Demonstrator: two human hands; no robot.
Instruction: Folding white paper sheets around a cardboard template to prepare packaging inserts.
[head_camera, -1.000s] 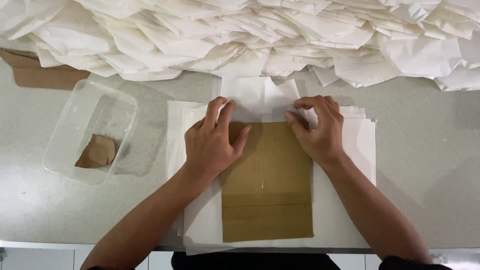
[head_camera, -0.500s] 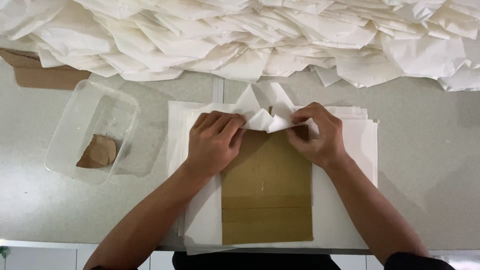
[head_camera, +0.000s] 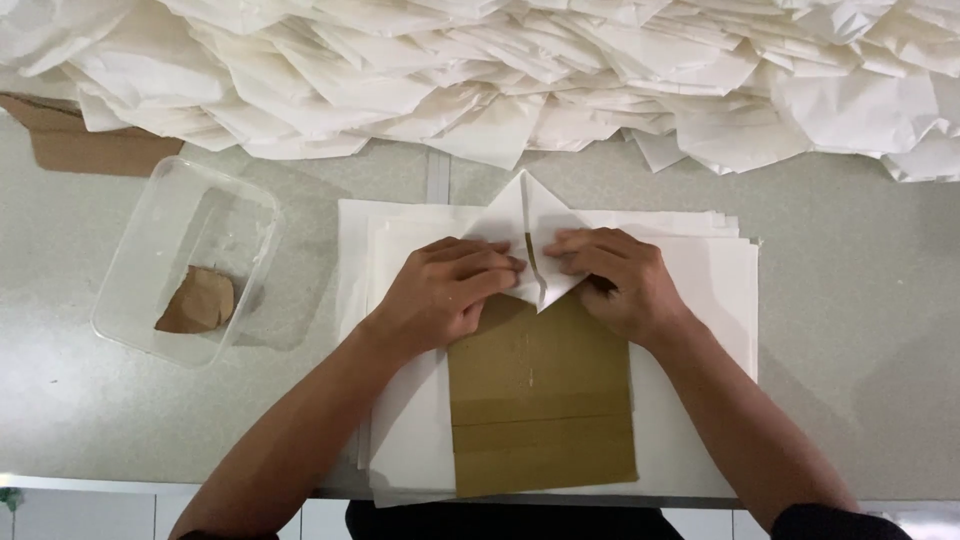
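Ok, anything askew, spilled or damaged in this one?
Nothing stands out. Both hands, left hand and right hand, press white paper flaps over the brown cardboard; the paper stack beneath lies square.

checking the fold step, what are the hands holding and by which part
Both hands press the top white paper sheet over the brown cardboard rectangle: the left hand pins its left folded corner flap, the right hand its right flap, meeting at the centre.

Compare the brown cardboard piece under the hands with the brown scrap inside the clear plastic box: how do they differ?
The cardboard piece is a large, flat rectangle lying on the white paper stack; the brown scrap is small, irregular and crumpled, inside the clear box. Both hands press folded paper onto the cardboard; nothing touches the scrap. Both are brown.
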